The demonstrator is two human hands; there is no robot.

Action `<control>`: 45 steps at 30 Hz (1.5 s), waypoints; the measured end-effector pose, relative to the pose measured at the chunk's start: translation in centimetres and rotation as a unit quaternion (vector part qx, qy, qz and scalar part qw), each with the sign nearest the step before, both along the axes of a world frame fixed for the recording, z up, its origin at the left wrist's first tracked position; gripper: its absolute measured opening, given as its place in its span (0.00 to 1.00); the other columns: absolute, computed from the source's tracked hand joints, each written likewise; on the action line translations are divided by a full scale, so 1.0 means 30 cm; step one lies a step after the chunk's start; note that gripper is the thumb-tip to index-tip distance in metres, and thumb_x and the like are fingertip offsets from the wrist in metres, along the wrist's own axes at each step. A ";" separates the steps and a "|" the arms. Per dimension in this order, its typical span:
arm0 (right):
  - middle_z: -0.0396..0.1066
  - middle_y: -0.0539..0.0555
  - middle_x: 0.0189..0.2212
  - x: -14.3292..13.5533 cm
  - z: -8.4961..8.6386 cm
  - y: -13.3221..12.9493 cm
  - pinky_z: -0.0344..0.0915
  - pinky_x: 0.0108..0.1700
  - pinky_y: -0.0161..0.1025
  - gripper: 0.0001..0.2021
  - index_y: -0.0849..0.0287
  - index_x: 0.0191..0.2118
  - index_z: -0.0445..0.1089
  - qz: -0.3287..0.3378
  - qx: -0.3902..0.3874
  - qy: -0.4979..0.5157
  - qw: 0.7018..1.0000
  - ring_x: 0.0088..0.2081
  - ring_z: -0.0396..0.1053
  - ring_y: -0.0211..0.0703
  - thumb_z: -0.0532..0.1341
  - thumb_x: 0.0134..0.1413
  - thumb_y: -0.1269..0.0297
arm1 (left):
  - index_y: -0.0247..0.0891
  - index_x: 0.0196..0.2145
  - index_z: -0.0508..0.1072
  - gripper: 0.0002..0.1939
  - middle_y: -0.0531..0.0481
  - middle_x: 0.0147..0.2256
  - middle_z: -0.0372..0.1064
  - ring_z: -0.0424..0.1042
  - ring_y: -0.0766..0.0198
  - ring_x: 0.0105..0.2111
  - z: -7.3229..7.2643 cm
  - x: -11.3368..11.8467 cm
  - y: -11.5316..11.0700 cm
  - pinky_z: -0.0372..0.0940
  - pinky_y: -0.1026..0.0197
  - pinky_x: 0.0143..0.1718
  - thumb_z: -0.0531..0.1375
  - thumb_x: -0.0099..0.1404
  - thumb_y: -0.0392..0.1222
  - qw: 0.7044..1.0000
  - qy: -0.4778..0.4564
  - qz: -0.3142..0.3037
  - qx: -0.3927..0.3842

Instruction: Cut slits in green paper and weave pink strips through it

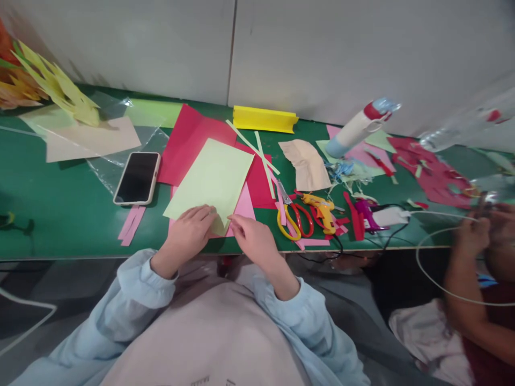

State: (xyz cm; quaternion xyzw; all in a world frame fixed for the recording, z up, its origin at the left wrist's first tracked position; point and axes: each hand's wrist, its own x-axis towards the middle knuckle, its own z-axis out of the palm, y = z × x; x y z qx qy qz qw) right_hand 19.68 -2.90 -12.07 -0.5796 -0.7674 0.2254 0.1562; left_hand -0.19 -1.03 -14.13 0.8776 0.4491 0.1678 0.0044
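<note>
A sheet of pale green paper (213, 179) lies at an angle on the green table, over pink paper (245, 206) and red paper (189, 128). My left hand (191, 230) rests on its lower part, fingers laid together over the surface. Thumb and fingertips of my right hand (255, 238) pinch the sheet's near corner, which bends up slightly. Right of that hand lie scissors (295, 220) with yellow and red handles, and a yellow glue gun (322, 212). Thin pale green strips (257, 150) cross beyond the sheet.
Left of the paper is a phone (137, 179) above pink strips (132, 225). A yellow folded piece (265, 119) stands by the wall. A bottle (358, 128), paper scraps and a purple glue gun (364, 214) with cables are on the right. Another person's hand (475, 233) is at far right.
</note>
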 end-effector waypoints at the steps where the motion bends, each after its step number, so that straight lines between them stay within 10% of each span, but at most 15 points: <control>1: 0.77 0.52 0.39 -0.017 -0.002 -0.008 0.62 0.37 0.36 0.14 0.52 0.53 0.70 0.010 0.003 -0.010 1.000 0.39 0.74 0.42 0.54 0.66 0.64 | 0.32 0.49 0.73 0.19 0.39 0.52 0.72 0.72 0.50 0.52 -0.005 0.001 0.000 0.67 0.47 0.54 0.52 0.62 0.28 1.000 0.008 -0.001 -0.005; 9: 0.74 0.55 0.34 -0.057 -0.048 -0.021 0.63 0.39 0.37 0.09 0.58 0.37 0.74 -0.029 0.033 -0.046 0.998 0.39 0.71 0.44 0.58 0.63 0.63 | 0.32 0.49 0.74 0.18 0.38 0.53 0.72 0.71 0.50 0.53 0.010 0.018 -0.023 0.68 0.48 0.52 0.52 0.64 0.29 0.999 0.030 0.007 -0.015; 18: 0.75 0.53 0.34 0.039 -0.090 -0.010 0.65 0.40 0.38 0.08 0.58 0.40 0.73 -0.140 0.054 0.062 0.987 0.34 0.71 0.43 0.58 0.56 0.72 | 0.34 0.48 0.73 0.16 0.40 0.52 0.71 0.72 0.52 0.50 0.028 0.064 -0.070 0.70 0.51 0.46 0.52 0.65 0.31 0.997 0.077 -0.012 -0.012; 31: 0.74 0.54 0.36 0.058 -0.072 -0.029 0.66 0.42 0.36 0.09 0.58 0.43 0.73 -0.109 0.050 0.077 0.990 0.35 0.70 0.41 0.57 0.60 0.67 | 0.33 0.51 0.71 0.17 0.38 0.53 0.70 0.69 0.49 0.53 0.021 0.123 -0.068 0.67 0.49 0.51 0.53 0.66 0.31 0.997 0.057 -0.044 -0.039; 45: 0.73 0.62 0.41 0.370 -0.040 -0.029 0.65 0.44 0.45 0.16 0.63 0.49 0.68 -0.293 0.049 -0.161 0.941 0.45 0.70 0.54 0.61 0.58 0.60 | 0.36 0.46 0.73 0.15 0.40 0.53 0.70 0.71 0.51 0.49 0.022 0.124 -0.061 0.68 0.49 0.48 0.51 0.65 0.30 0.997 0.061 -0.037 -0.034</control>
